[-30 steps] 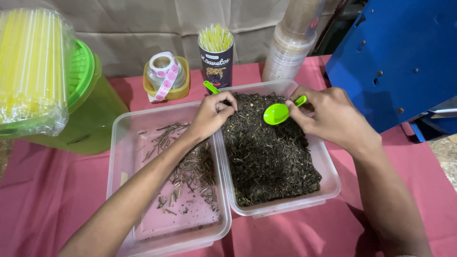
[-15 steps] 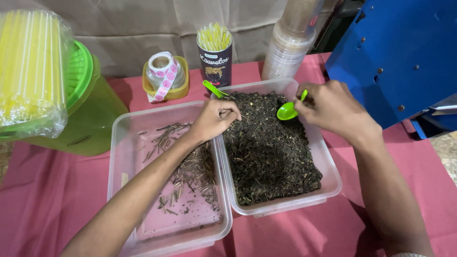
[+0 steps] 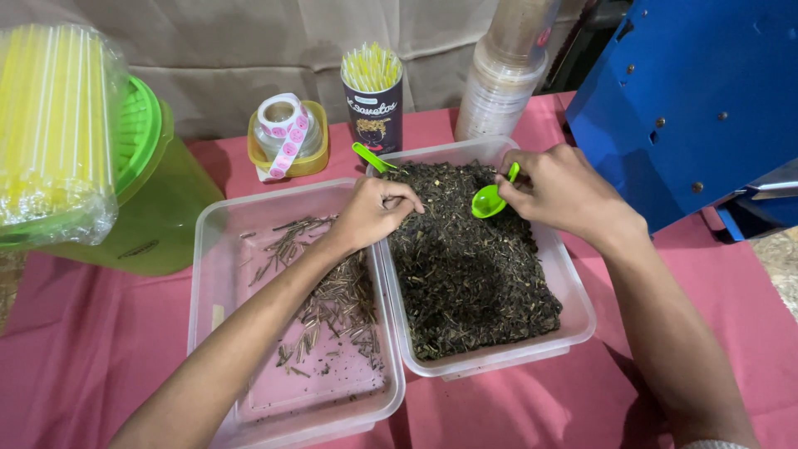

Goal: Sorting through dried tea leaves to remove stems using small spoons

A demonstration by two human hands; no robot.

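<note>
Pink tablecloth (image 3: pixel 100 349) under two tubs; left hand (image 3: pixel 370 212) pinches leaves, right hand (image 3: pixel 561 187) pinches green spoon (image 3: pixel 490 199).

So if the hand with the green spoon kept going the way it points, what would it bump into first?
Probably the left hand. The right hand points its green spoon leftward, low over the dark dried leaves, so the spoon might drag into those first; depth is hard to judge.

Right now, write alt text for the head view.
Right hand holds a small green scoop over a clear tub of dark dried leaves; left hand pinches at the leaves beside a second tub holding thin stems, on a pink tablecloth.
</note>
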